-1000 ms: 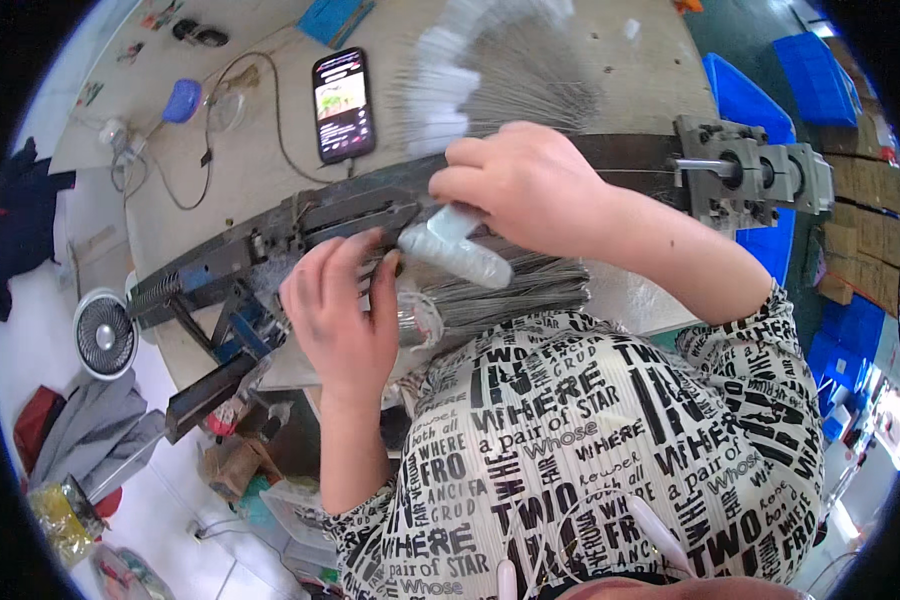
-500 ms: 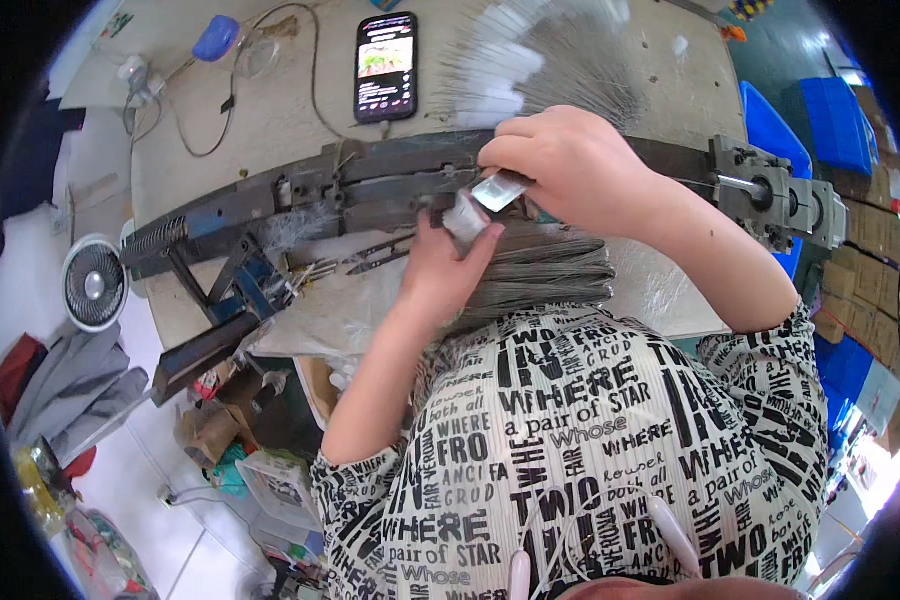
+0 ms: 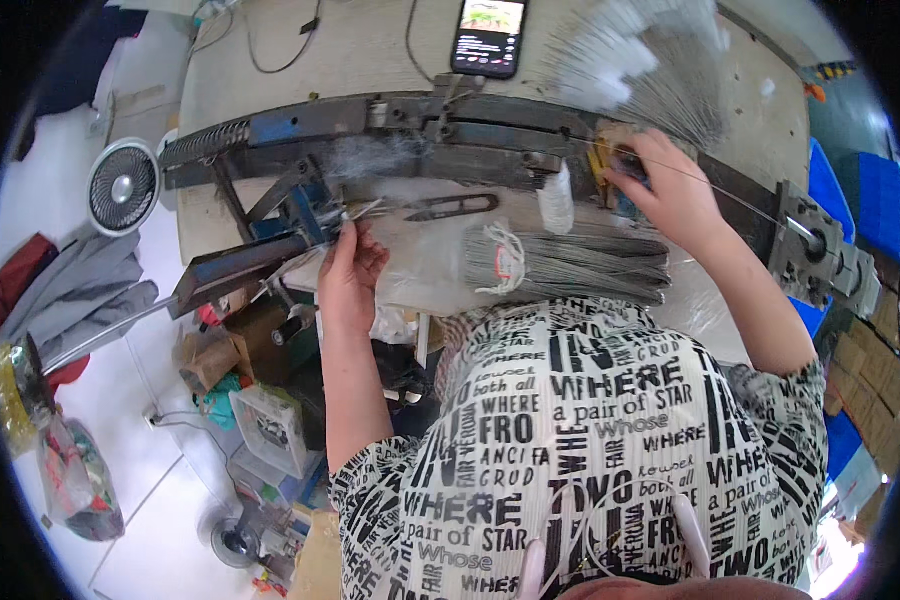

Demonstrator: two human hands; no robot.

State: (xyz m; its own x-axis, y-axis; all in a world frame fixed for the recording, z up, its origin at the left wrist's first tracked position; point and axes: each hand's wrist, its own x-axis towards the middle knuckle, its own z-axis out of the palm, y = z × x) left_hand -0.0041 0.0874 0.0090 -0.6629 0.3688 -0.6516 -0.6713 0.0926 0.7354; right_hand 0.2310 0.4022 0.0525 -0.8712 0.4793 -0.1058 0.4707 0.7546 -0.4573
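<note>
Just above the shirt (image 3: 590,430), right of centre, lies a tied bundle of wires (image 3: 595,268). Left of centre, the left hand (image 3: 356,262) has fingertips close together near a blue stand (image 3: 306,212); I cannot tell whether they pinch anything. Beyond sit scissors (image 3: 455,207) and a white roll (image 3: 556,202). Right of these, the right hand (image 3: 672,190) curls around a dark piece (image 3: 632,166), its grip unclear. A phone (image 3: 488,38) lies top centre.

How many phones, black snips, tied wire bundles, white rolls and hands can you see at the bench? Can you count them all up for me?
Phone: 1
Black snips: 1
Tied wire bundle: 1
White roll: 1
Hands: 2, the left hand and the right hand
Total: 6
</note>
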